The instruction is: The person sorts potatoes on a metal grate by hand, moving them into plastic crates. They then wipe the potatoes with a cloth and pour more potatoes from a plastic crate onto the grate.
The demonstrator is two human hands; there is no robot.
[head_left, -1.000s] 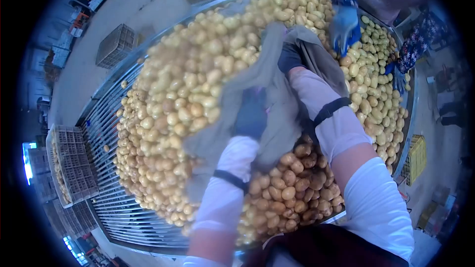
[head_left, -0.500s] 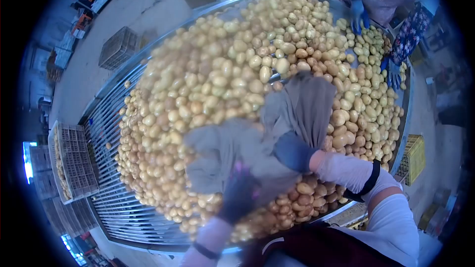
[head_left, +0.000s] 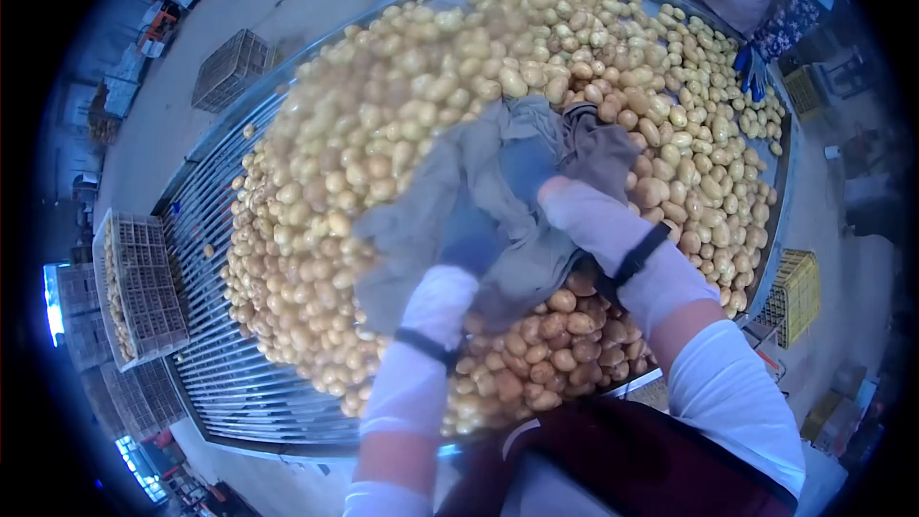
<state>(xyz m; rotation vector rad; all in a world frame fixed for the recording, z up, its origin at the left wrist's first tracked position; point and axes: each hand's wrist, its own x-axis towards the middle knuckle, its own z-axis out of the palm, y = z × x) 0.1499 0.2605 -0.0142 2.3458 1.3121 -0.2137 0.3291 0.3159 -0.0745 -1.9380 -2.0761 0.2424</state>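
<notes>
A grey cloth (head_left: 412, 215) lies spread over a large heap of potatoes (head_left: 287, 278). My left hand (head_left: 472, 237), in a dark blue glove, presses on the cloth's middle, its fingers blurred against the folds. Farther up and to the right, my right hand (head_left: 526, 168), also blue-gloved, rests on the same cloth with its fingertips hidden. A darker brownish cloth part (head_left: 598, 146) bunches beside the right hand. Wet-looking brown potatoes (head_left: 536, 359) lie between the cloth and my body.
Metal rollers (head_left: 215, 364) form the table's left part. A crate (head_left: 148, 287) stands at its left edge, another (head_left: 230, 69) on the floor behind, and a yellow crate (head_left: 793, 297) at right. A co-worker's gloved hand (head_left: 753, 74) is at the upper right.
Both my hands have moved up and away from my body, with the cloth shifted and spread out differently. One of the co-worker's hands has left the potatoes at the upper right.
</notes>
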